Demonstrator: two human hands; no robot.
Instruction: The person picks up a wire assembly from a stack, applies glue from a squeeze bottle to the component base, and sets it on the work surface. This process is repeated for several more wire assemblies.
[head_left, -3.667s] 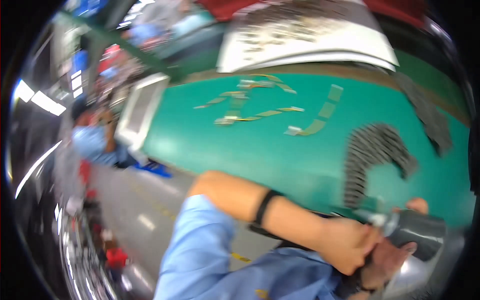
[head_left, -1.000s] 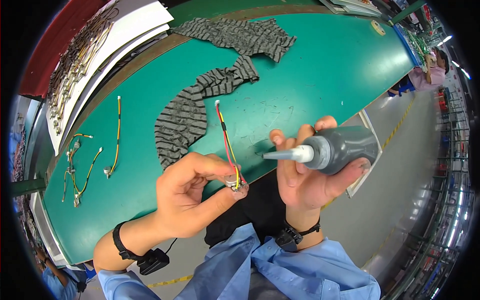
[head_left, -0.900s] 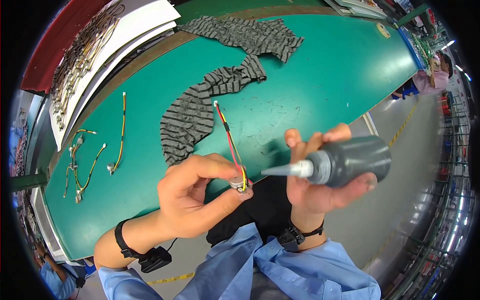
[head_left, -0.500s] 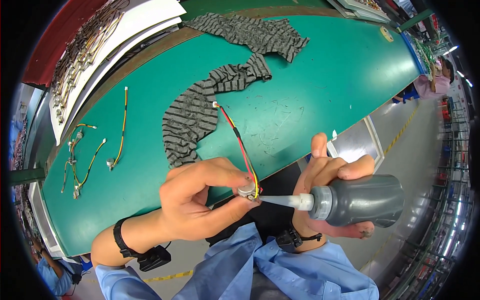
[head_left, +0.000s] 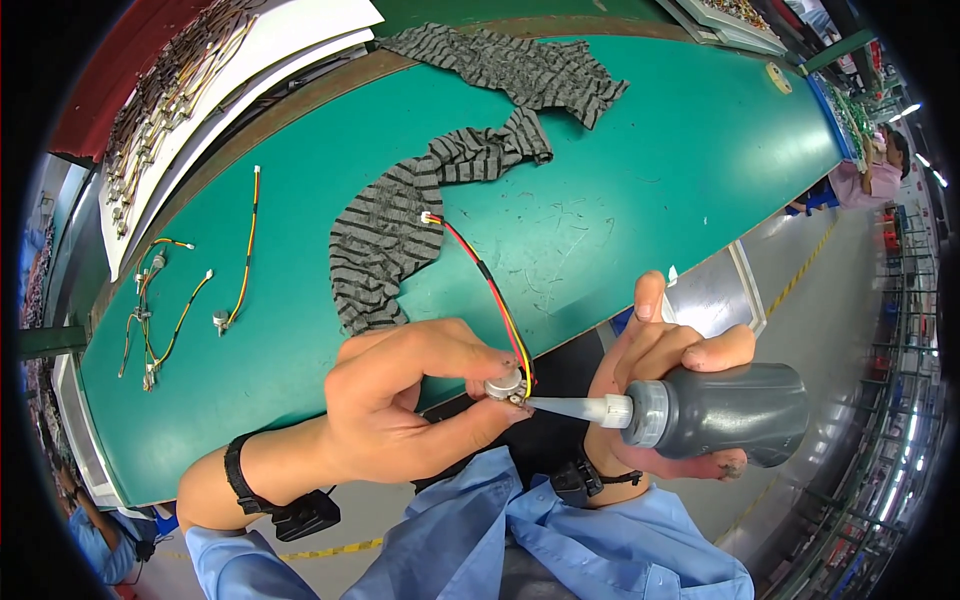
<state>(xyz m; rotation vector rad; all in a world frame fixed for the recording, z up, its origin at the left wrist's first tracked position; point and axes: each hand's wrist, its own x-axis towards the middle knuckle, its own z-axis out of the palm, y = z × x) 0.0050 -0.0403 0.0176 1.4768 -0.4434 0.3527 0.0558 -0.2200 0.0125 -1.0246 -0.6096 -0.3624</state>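
Observation:
Between thumb and forefinger, my left hand point(head_left: 410, 400) pinches a small round metal potentiometer point(head_left: 502, 384). Red, yellow and black wires point(head_left: 489, 280) run up from it to a white plug that lies by the striped cloth. My right hand point(head_left: 660, 365) is closed around a dark squeeze bottle point(head_left: 735, 410) with a clear collar, held on its side. The bottle's narrow tapered nozzle point(head_left: 575, 407) points left, its tip at the potentiometer's wire terminals. Whether any liquid comes out is too small to see.
A grey and black striped cloth point(head_left: 385, 235) lies across the green table point(head_left: 620, 190). Several wired potentiometers point(head_left: 221, 320) rest at the left. More wired parts hang over white boards point(head_left: 300, 40) at the back left. A tape roll point(head_left: 778, 78) sits far right. Co-workers are at both sides.
Both hands, with the potentiometer and the bottle, have shifted slightly right and down in the picture. The nozzle tip stays at the terminals.

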